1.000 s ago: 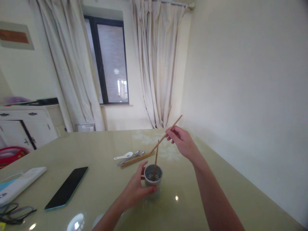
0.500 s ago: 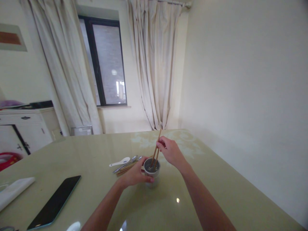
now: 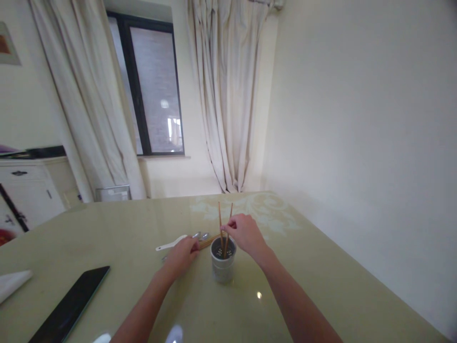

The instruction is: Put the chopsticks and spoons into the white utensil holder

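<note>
A grey cup-shaped utensil holder (image 3: 223, 272) with small holes in its dark bottom stands upright on the table. Two wooden chopsticks (image 3: 220, 214) rise out of it, their tops spread apart. With its fingertips, my right hand (image 3: 247, 233) pinches a chopstick above the rim. Left of the holder, my left hand (image 3: 182, 258) reaches down with fingers closed on a bundle of chopsticks (image 3: 207, 243) lying flat, covering part of it. Beside them lie a white spoon (image 3: 169, 245) and metal spoons (image 3: 204, 236), partly hidden by the left hand.
The glossy greenish table (image 3: 303, 286) meets the wall on the right. A black tablet or phone (image 3: 71, 305) lies at the left front, with a white folded item (image 3: 14, 283) beyond it. Curtains (image 3: 228, 95), a window (image 3: 157, 90) and a white cabinet (image 3: 32, 186) stand behind.
My left hand has let go of the holder and moved left onto the lying chopsticks. The chopsticks in the holder now stand farther apart at the top, and my right hand is slightly lower.
</note>
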